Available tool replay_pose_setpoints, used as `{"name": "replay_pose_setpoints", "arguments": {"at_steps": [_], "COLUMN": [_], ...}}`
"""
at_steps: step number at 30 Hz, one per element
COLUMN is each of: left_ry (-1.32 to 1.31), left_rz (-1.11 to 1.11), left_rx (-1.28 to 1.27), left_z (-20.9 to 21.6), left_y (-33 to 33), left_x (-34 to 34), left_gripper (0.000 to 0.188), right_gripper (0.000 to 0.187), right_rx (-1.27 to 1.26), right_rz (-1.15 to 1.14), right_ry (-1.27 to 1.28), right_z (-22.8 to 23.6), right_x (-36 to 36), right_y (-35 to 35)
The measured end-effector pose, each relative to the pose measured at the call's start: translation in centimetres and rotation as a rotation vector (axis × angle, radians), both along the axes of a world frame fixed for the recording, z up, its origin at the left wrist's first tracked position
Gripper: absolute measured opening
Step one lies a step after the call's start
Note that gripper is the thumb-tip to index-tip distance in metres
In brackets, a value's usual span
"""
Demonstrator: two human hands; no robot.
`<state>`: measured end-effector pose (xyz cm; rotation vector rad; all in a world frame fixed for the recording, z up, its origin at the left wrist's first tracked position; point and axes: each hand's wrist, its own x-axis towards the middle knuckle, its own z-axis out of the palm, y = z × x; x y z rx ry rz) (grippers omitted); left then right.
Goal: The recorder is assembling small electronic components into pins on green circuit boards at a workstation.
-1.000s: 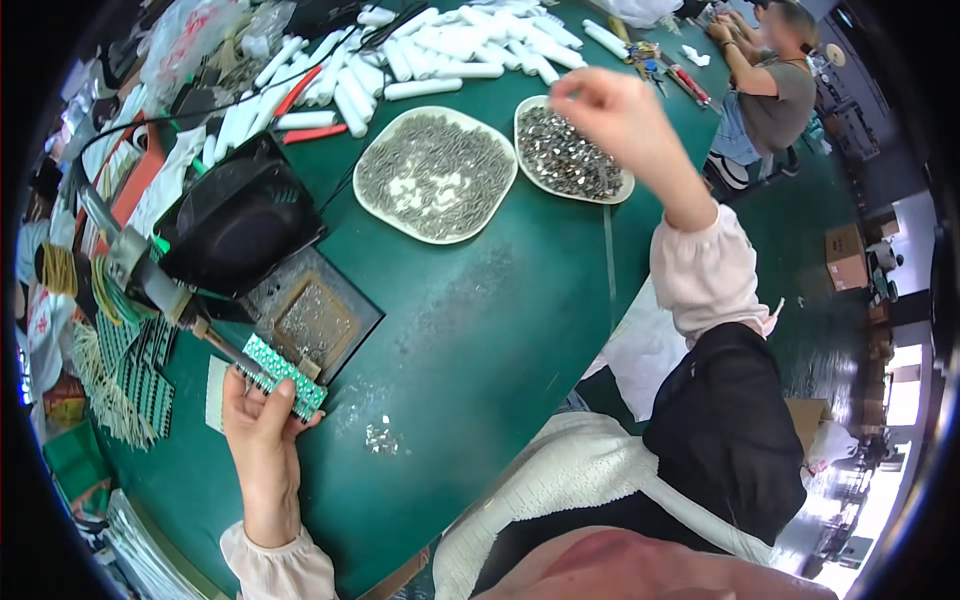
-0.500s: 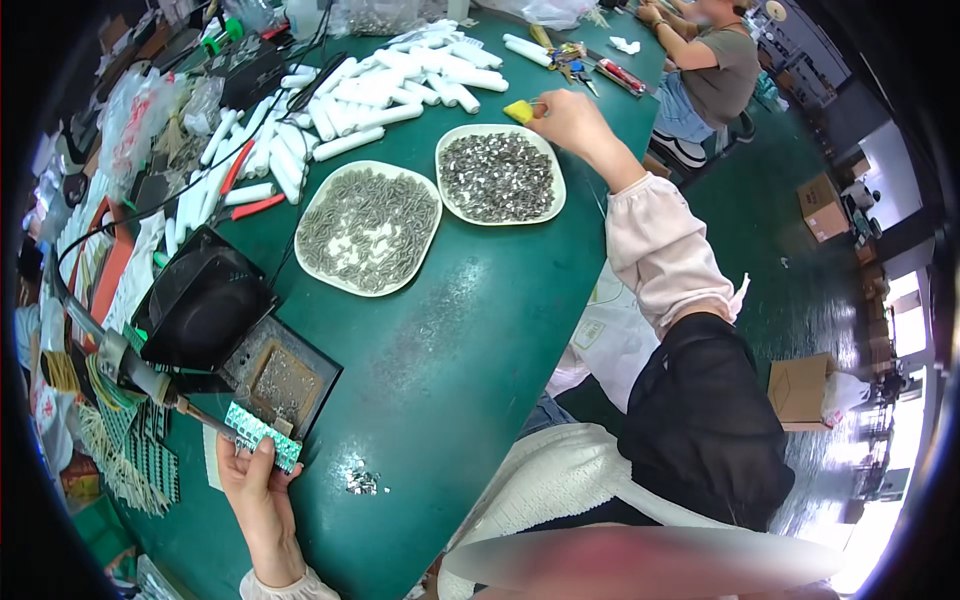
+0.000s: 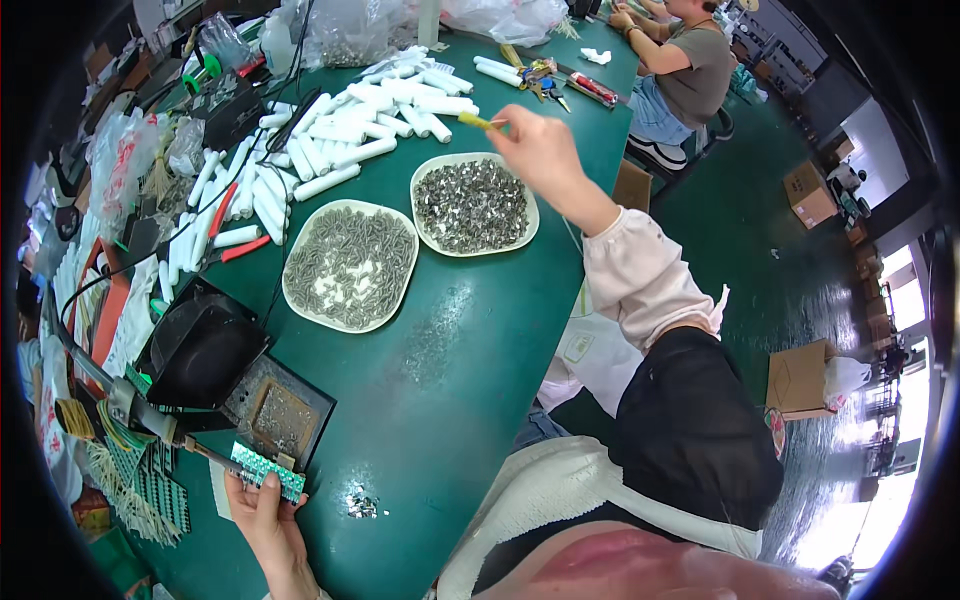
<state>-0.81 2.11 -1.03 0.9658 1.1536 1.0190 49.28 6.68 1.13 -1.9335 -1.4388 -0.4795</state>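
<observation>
Left hand (image 3: 266, 522) — thumb and fingers clamped on green circuit board (image 3: 266, 472); soldering iron (image 3: 152, 416) left of that grip, contact with board hard to tell. Right hand (image 3: 540, 152) — fingertips pinched together on small yellow piece (image 3: 472, 120); tray of metal bits (image 3: 482, 254) just nearside of pinch, second tray (image 3: 360, 329) farther left.

The left grip (image 3: 266, 522) clasps; the outstretched right grip (image 3: 537, 152) pinches.
</observation>
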Motion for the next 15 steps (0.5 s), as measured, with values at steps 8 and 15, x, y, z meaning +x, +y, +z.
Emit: {"name": "replay_pose_setpoints", "arguments": {"at_steps": [8, 15], "left_ry": [-0.026, 0.005], "left_rz": [0.042, 0.050], "left_rx": [-0.009, 0.039], "left_z": [-0.1, -0.3], "left_y": [0.1, -0.2], "left_x": [0.1, -0.5], "left_gripper": [0.037, 0.034], "right_gripper": [0.015, 0.014], "right_rx": [0.038, -0.095], "right_rz": [0.715, 1.250], "right_ry": [-0.071, -0.069], "right_z": [1.1, 1.7], "right_x": [-8.0, -17.2], "right_y": [-2.7, -4.3]}}
